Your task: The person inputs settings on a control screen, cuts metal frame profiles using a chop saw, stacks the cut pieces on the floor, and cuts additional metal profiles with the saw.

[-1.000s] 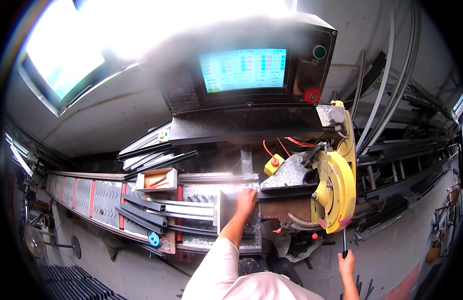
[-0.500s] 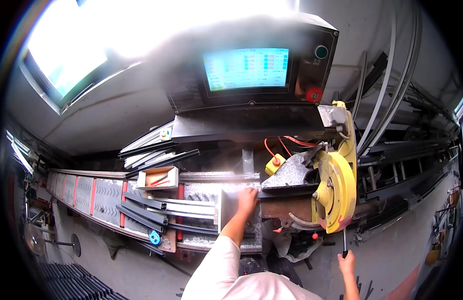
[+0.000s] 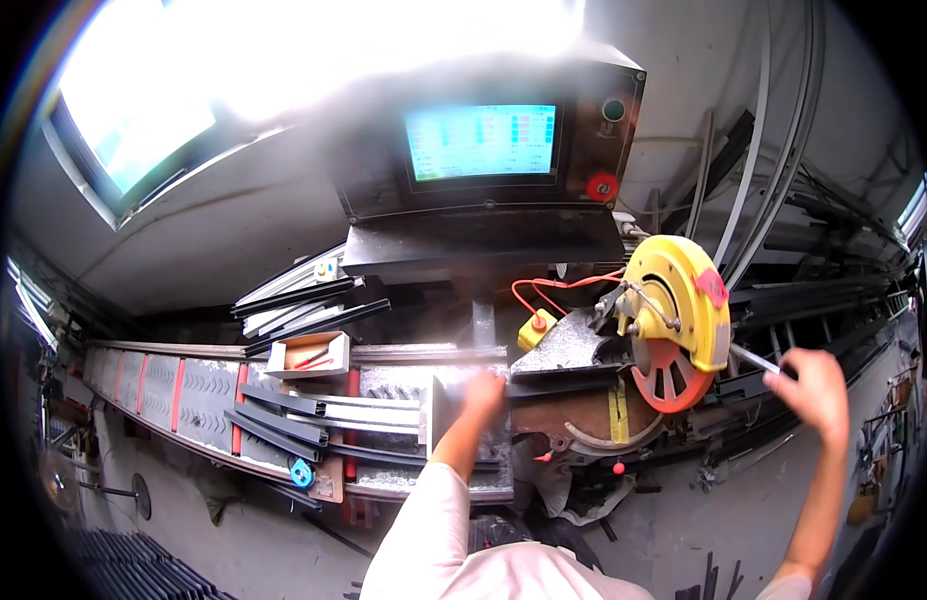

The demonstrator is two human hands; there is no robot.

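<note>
My right hand (image 3: 815, 388) is wrapped round the dark grip of the saw's handle (image 3: 755, 358). That handle joins the yellow guard of a mitre saw (image 3: 673, 290), which is raised so that a red slotted disc (image 3: 671, 382) shows beneath it. My left hand (image 3: 483, 392) is low over the saw bed, at the left end of a dark profile (image 3: 568, 385) that lies along the fence. Its fingers are blurred, so their grip on the profile is unclear. Just left of that hand stands an upright pale stop plate (image 3: 430, 415).
A control box with a lit screen (image 3: 481, 142) and red button (image 3: 602, 186) stands behind. Leftward runs a roller conveyor (image 3: 208, 390) bearing cut profiles (image 3: 283, 425), a small open box (image 3: 309, 355) and a blue tape measure (image 3: 302, 473). Long bars lean at right.
My right hand has swung the saw handle up and to the right, lifting the yellow guard and baring the red disc. The left hand stays by the profile's end, now blurred.
</note>
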